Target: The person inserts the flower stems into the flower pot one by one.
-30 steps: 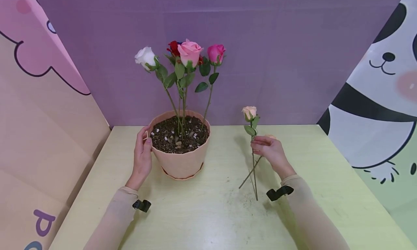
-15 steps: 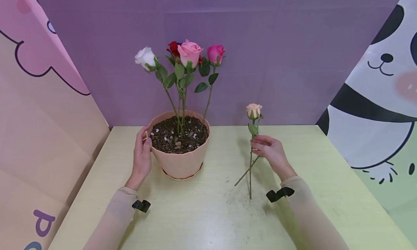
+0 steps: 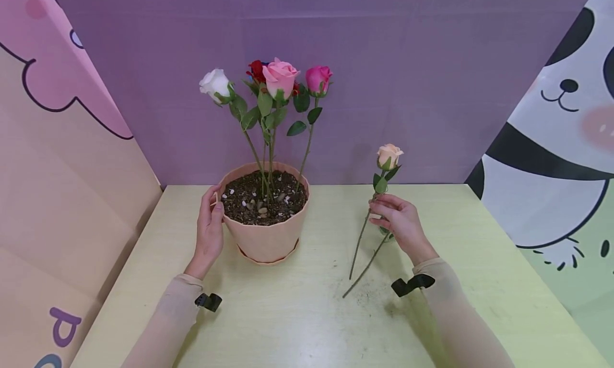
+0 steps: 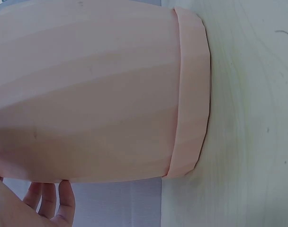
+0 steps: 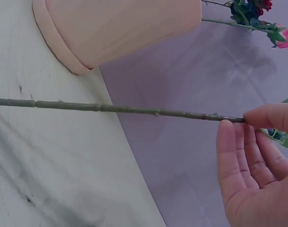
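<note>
In the head view my right hand (image 3: 397,221) pinches the stem of a peach rose (image 3: 389,156) between thumb and fingertips, just below its leaves. The bloom points up and the stem slants down to the left. In the right wrist view the thorny stem (image 5: 134,110) runs from the fingertips. A second stem (image 3: 363,270) lies below that hand, leaves partly showing; its bloom is hidden. My left hand (image 3: 207,235) rests against the left side of a pink flowerpot (image 3: 264,240), its fingertips touching the wall in the left wrist view (image 4: 96,104).
Dark soil (image 3: 240,208) with pebbles fills the pot. Standing in it are a white rose (image 3: 215,84), a pink rose (image 3: 280,78), a magenta rose (image 3: 318,80) and a red one (image 3: 256,71). Soil crumbs dot the pale table (image 3: 297,325); a purple backdrop (image 3: 431,91) rises behind.
The peach rose has tilted in my right hand, its bloom moving up and right, its stem end swinging left. The two stems no longer cross. My left hand stays at the pot.
</note>
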Action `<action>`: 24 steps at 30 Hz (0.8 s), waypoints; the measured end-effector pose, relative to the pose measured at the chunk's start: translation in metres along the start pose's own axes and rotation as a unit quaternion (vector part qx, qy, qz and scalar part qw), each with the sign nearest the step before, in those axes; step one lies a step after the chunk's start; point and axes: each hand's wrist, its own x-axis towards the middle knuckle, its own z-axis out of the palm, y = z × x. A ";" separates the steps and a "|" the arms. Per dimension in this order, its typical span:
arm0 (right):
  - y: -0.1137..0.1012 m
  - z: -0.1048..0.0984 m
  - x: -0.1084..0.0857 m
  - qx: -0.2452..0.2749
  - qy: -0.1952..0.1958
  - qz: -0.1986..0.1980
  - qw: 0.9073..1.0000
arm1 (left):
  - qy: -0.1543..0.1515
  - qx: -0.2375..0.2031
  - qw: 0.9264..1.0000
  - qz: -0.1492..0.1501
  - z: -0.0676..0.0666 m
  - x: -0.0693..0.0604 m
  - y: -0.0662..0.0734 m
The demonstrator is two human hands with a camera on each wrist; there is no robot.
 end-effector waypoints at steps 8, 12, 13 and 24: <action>-0.002 0.001 0.000 0.041 -0.022 0.003 0.999 | -0.002 -0.006 1.000 -0.004 0.000 0.001 0.001; -0.003 0.004 0.001 0.047 -0.028 -0.004 0.998 | 0.001 -0.007 1.000 -0.005 0.000 0.001 0.001; -0.004 0.005 0.001 0.048 -0.030 -0.006 0.998 | 0.001 -0.006 1.000 -0.005 0.000 0.001 0.001; -0.017 0.019 -0.002 0.057 -0.031 -0.018 0.998 | 0.000 -0.005 1.000 0.000 0.001 0.001 0.001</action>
